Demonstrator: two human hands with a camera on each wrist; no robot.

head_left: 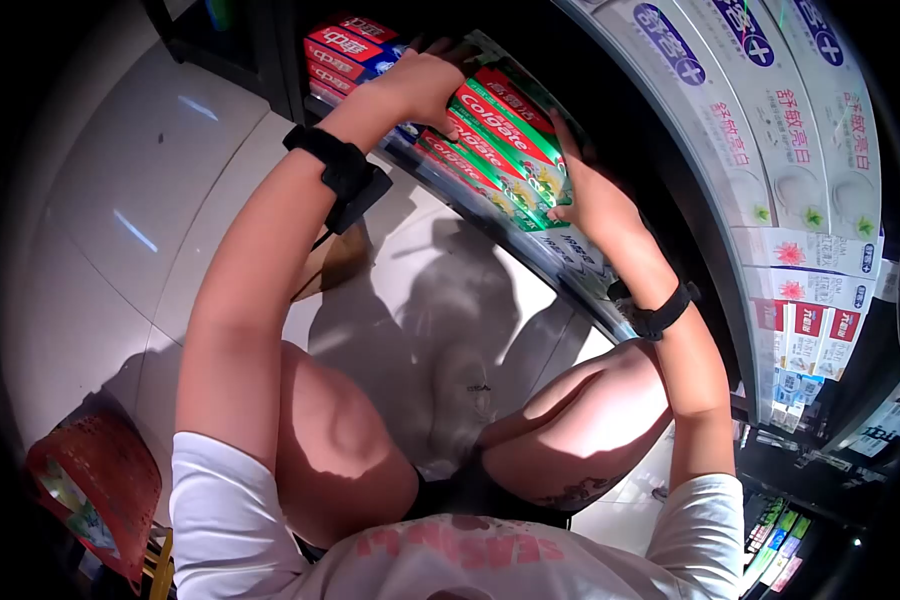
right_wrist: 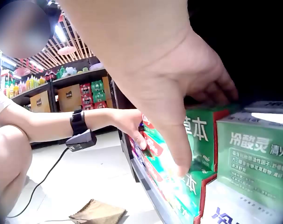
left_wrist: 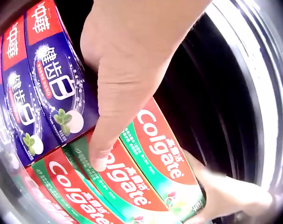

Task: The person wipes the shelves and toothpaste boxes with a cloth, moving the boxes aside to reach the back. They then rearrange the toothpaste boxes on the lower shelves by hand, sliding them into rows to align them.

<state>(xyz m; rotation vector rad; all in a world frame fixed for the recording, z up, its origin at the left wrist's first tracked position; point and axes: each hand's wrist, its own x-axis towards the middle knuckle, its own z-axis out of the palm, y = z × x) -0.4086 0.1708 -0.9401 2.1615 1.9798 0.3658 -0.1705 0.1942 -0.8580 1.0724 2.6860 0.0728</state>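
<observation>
Several red and green Colgate toothpaste boxes [head_left: 495, 122] lie side by side in stacked rows on a low shelf. At their left end my left hand [head_left: 422, 88] holds the upper boxes, thumb on the printed face and fingers reaching behind. My right hand [head_left: 602, 200] grips the other end, its thumb on the green end panels [right_wrist: 197, 130] and its fingers partly hidden in the dark behind. Red and blue toothpaste boxes [left_wrist: 55, 84] sit against the Colgate ones on the left. Pale green and white toothpaste boxes [right_wrist: 256, 161] adjoin them on the right.
A clear shelf lip [head_left: 515, 245] runs along the front of the boxes. Above, a higher shelf edge carries large toothpaste cartons [head_left: 710, 110]. A piece of brown cardboard [right_wrist: 98, 213] lies on the floor, and a red container [head_left: 120, 480] stands at the lower left.
</observation>
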